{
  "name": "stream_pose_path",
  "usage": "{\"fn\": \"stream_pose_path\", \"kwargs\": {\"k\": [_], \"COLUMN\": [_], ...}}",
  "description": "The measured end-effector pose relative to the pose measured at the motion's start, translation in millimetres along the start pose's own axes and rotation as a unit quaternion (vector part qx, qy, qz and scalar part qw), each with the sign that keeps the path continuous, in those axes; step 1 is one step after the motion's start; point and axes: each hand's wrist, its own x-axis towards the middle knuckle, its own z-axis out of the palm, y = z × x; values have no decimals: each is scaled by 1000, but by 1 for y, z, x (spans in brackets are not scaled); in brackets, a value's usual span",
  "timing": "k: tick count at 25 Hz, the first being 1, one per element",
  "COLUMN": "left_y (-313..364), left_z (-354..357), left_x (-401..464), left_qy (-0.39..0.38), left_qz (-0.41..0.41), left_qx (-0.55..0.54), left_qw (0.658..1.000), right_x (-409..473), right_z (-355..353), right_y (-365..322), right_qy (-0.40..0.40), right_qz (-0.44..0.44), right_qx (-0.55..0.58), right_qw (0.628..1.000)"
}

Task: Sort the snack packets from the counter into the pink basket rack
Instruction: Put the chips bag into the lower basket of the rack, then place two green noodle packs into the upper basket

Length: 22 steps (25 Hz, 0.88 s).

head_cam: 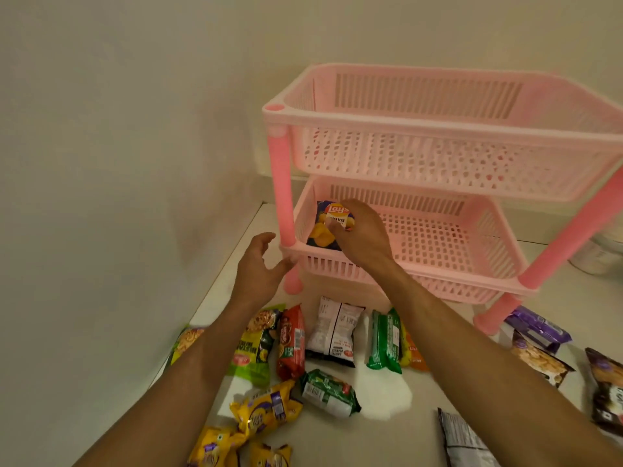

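Observation:
A two-tier pink basket rack (448, 136) stands on the white counter against the wall. My right hand (362, 234) reaches into the lower basket (438, 237) and grips a blue Lay's chip packet (325, 230) that stands at the basket's left end. My left hand (259, 267) is open, its fingers touching the rack's front left corner beside the pink leg (285, 197). The upper basket holds nothing that I can see. Several snack packets lie on the counter in front of the rack: a red one (290, 342), a white one (335, 332), a green one (384, 338), yellow ones (266, 409).
Purple (539, 326) and brown packets (542, 362) lie at the right near the rack's front right leg. A grey packet (462, 439) sits at the bottom right. A wall closes the left side and the back. A white container (596, 254) stands behind the rack at right.

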Motion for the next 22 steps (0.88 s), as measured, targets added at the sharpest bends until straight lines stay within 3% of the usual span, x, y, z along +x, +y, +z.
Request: {"fn": "stream_pose_path", "kwargs": {"k": [3,6,10,14,19,22], "left_y": [-16,-35,-58,-78,-99,-103], "left_z": [-19,-38,-59,-78,-89,-94], "left_x": [-27,-54,-84,-110,-120,-118], "left_qy": [37,80,112,127,81,63], "left_qz": [9,-4,-113,-173,-244,-260], "left_qx": [65,130,234,290,275,283], "left_qw": [997,988,959,933,926,921], "right_x": [-47,-90,-116,-123,-122,-120], "right_z": [2,17,50,81,112,124], "right_y": [-15,-28,-37,-43,-59,-64], "right_qy": [34,66,-96,-201,-259,-304], "right_qz": [-51,-104,-54,-29,-108,-109], "right_qx": [51,32,8,-29,-172,-254], "right_qw": [997,992,994,979,944,912]}}
